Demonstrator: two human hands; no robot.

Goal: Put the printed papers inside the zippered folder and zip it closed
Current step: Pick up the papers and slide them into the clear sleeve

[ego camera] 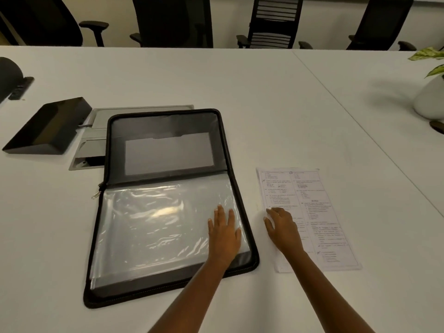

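Flat grips (224,233) on open folder (165,203), papers (310,212)

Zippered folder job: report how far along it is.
Done: the black zippered folder lies unzipped and open on the white table. In hand: the left hand presses flat on its clear plastic sleeves, while the right hand rests on the stack of printed white papers beside it. Left: the papers are not inside, and the silver zipper pull sits at the spine.

papers (319,212) right of open folder (168,203)
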